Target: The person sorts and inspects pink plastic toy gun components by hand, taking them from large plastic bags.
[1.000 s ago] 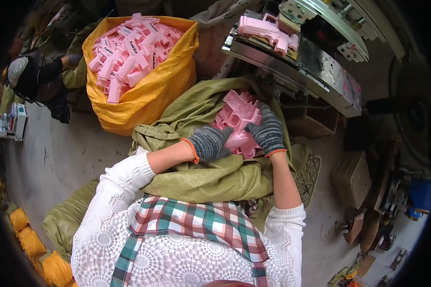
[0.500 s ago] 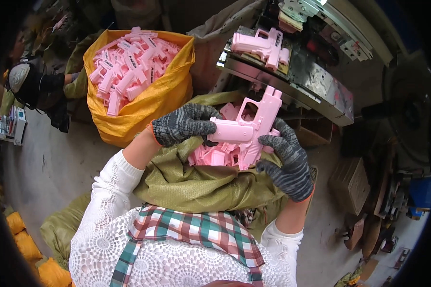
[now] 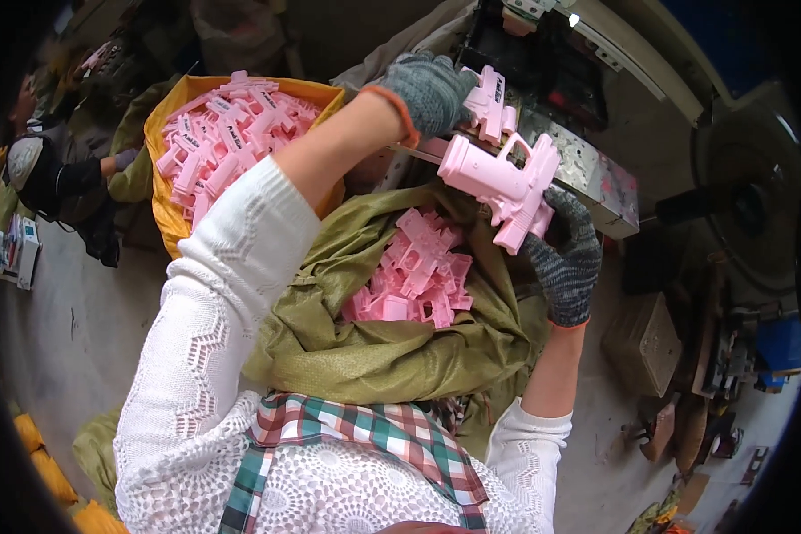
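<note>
My right hand (image 3: 568, 260), in a grey knitted glove, is closed on a pink plastic toy gun (image 3: 498, 178), holding it in the air before the machine bed. Another pink toy gun (image 3: 487, 102), with dark marking on its side, is at the machine. Its grip end is covered by my gloved left hand (image 3: 430, 93), whose fingers are curled round it. Below my hands an olive woven sack (image 3: 356, 351) stands wide at the mouth, with a heap of pink toy gun pieces (image 3: 418, 271) inside.
A yellow-orange sack (image 3: 162, 133) at the left is full of marked pink toy guns. The metal machine (image 3: 587, 165) runs across the upper right. A dark fan (image 3: 743, 200) and a woven basket (image 3: 643, 347) stand at the right. Someone in dark clothes (image 3: 76, 178) is at far left.
My left hand has left the toy gun I hold and moved up to the one at the machine. My right hand has raised its toy gun toward the machine.
</note>
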Demonstrator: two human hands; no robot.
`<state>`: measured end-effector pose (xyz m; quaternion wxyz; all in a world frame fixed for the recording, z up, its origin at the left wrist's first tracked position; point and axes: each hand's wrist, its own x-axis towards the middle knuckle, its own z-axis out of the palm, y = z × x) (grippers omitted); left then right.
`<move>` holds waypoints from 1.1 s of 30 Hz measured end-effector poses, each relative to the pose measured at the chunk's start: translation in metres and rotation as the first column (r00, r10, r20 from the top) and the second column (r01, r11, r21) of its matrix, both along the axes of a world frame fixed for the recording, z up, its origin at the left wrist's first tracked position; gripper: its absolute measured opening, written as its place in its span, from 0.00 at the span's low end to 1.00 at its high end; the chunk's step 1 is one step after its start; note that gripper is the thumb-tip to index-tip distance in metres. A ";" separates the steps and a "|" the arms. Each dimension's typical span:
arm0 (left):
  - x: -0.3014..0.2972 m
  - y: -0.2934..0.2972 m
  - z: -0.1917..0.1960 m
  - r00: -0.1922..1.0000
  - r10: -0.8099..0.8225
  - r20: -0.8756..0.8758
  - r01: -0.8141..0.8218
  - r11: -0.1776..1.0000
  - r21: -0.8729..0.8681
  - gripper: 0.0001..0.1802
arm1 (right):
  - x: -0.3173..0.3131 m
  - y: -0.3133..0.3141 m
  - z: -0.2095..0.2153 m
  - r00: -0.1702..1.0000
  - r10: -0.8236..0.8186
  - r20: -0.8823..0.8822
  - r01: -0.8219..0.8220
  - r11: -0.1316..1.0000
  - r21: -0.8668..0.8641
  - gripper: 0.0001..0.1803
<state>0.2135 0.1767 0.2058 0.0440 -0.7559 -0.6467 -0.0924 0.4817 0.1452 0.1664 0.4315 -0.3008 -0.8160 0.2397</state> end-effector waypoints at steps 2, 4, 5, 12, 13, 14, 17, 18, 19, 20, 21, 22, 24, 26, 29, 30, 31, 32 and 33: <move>-0.001 -0.023 -0.020 0.999 0.019 -0.040 -0.009 0.976 0.219 0.28 | -0.005 0.011 0.002 0.999 0.029 -0.030 -0.029 0.999 -0.014 0.26; -0.023 -0.045 -0.048 0.992 -0.009 -0.125 0.074 0.848 0.525 0.29 | -0.018 0.022 0.011 0.997 0.082 -0.010 -0.083 0.994 -0.071 0.25; -0.028 -0.061 -0.053 0.995 0.032 -0.095 0.028 0.824 0.566 0.30 | -0.017 0.036 0.007 0.995 0.090 0.031 -0.088 0.995 -0.042 0.24; -0.141 -0.172 -0.098 0.861 0.479 -0.169 -0.325 0.775 0.543 0.30 | -0.055 0.123 0.006 0.950 0.170 0.263 -0.224 0.956 0.189 0.22; -0.149 -0.179 -0.102 0.817 0.558 -0.148 -0.461 0.785 0.415 0.32 | -0.054 0.126 0.009 0.934 0.147 0.326 -0.222 0.952 0.208 0.22; -0.156 -0.186 -0.108 0.810 0.566 -0.154 -0.470 0.784 0.405 0.32 | -0.060 0.122 0.015 0.913 0.130 0.387 -0.229 0.948 0.222 0.21; -0.164 -0.195 -0.118 0.644 0.727 -0.238 -0.736 0.674 0.066 0.40 | -0.055 0.078 0.021 0.991 0.091 0.093 -0.095 0.995 0.040 0.15; -0.164 -0.196 -0.122 0.644 0.724 -0.247 -0.739 0.672 0.044 0.40 | -0.047 0.065 0.017 0.989 0.149 -0.014 -0.149 0.974 -0.173 0.13; -0.163 -0.197 -0.125 0.679 0.687 -0.257 -0.664 0.725 0.182 0.40 | -0.039 0.049 0.017 0.979 0.190 0.072 -0.165 0.949 -0.268 0.10; -0.156 -0.194 -0.124 0.718 0.640 -0.272 -0.563 0.765 0.314 0.40 | -0.035 0.041 0.008 0.934 0.316 0.166 -0.263 0.924 -0.276 0.10; -0.144 -0.189 -0.119 0.752 0.628 -0.200 -0.586 0.776 0.232 0.39 | -0.034 0.035 -0.008 0.863 0.437 0.253 -0.362 0.885 -0.293 0.11; -0.138 -0.180 -0.121 0.833 0.537 -0.135 -0.489 0.828 0.274 0.39 | -0.031 0.037 -0.040 0.826 0.481 0.295 -0.251 0.781 -0.571 0.13; -0.108 -0.162 -0.112 0.939 0.343 0.015 -0.333 0.897 0.290 0.38 | -0.027 0.037 -0.106 0.737 0.198 0.646 0.049 0.938 -0.342 0.29; -0.076 -0.149 -0.116 0.974 0.197 0.117 -0.221 0.940 0.259 0.37 | -0.035 0.033 -0.139 0.840 0.206 0.502 -0.102 0.968 -0.227 0.37; -0.024 -0.142 -0.103 0.978 0.096 0.183 -0.132 0.971 0.198 0.38 | -0.049 0.018 -0.163 0.859 0.001 0.512 0.106 0.978 -0.181 0.43; -0.011 -0.138 -0.098 0.967 0.006 0.254 -0.047 0.987 0.155 0.40 | -0.044 0.022 -0.173 0.857 -0.011 0.515 0.119 0.977 -0.176 0.43; -0.004 -0.138 -0.097 0.945 -0.057 0.323 0.022 0.994 0.110 0.41 | -0.049 0.026 -0.171 0.887 -0.014 0.462 0.085 0.987 -0.133 0.42; 0.000 -0.137 -0.097 0.946 -0.051 0.321 0.016 0.994 0.109 0.41 | -0.052 0.027 -0.169 0.913 -0.016 0.408 0.057 0.995 -0.087 0.40; 0.003 -0.137 -0.097 0.930 -0.118 0.349 0.078 0.989 0.127 0.42 | -0.045 0.024 -0.165 0.951 -0.020 0.309 0.014 1.000 0.023 0.35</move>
